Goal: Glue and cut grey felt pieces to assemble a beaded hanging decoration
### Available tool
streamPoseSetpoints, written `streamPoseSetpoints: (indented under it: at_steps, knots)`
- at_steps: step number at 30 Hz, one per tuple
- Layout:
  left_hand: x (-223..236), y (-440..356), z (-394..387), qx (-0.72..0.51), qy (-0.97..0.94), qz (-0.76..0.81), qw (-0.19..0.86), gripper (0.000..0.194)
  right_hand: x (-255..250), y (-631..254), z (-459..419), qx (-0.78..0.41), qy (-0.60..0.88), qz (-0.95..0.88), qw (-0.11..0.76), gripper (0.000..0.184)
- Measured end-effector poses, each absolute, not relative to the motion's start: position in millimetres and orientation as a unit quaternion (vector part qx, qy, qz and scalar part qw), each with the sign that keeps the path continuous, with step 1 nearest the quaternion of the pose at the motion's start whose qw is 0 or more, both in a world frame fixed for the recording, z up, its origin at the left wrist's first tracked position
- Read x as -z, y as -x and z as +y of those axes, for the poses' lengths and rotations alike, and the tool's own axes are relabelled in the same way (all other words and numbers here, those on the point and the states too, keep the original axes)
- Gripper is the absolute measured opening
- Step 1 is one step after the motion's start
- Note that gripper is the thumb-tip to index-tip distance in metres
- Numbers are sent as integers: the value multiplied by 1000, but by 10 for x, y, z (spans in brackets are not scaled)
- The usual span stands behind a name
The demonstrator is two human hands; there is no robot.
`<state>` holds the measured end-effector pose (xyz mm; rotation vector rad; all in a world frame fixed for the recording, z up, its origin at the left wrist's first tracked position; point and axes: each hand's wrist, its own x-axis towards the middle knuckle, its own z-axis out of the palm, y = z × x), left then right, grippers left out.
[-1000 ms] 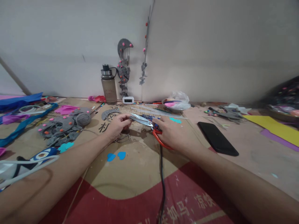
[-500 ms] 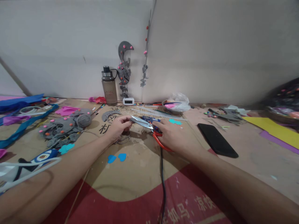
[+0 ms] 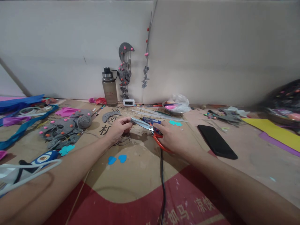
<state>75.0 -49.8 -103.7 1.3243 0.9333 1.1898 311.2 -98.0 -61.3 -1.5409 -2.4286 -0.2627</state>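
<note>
My right hand [image 3: 172, 136] is closed around the red handles of a pair of scissors [image 3: 146, 125]. The steel blades point left toward my left hand [image 3: 119, 126]. My left hand is pinched at the blade tips, fingers curled on something too small to make out. Both hands hover just above a cardboard-covered table [image 3: 131, 175]. Two small blue heart cut-outs [image 3: 117, 159] lie on the cardboard in front of my left hand. A black cable [image 3: 162, 181] runs from under my right hand toward me.
A grey water bottle [image 3: 109, 86] and a small white clock [image 3: 128, 102] stand by the wall. Grey felt pieces and a yarn ball [image 3: 83, 121] lie at left. A black phone [image 3: 217, 141] lies at right, with yellow sheets [image 3: 274, 126] beyond.
The view has shifted slightly. My hands and the scissors stay in nearly the same place, with the blades still at my left fingertips.
</note>
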Motion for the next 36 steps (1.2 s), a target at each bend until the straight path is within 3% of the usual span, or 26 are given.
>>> streamPoseSetpoints:
  at_steps: [10,18,23,30,36]
  knots:
    - [942,-745,-481,-503,-512,418,556,24,702,-3165,-859,51,539,-823,170,32]
    - [736,-683,-520,-249,-664,539,455,17,620,-3173,-883,22,562,-809,170,33]
    - [707,-642,-452,-314,-679,583,317,17,608,-3233,-982,-27,563,-809,163,31]
    - [613,-573,-429,-464,-642,551,262,16,662,-3381,-1335,-125,542,-821,126,27]
    - [596,-638,-497,-424,-617,541,383,28,541,-3308,-1598,-137,491,-859,46,38]
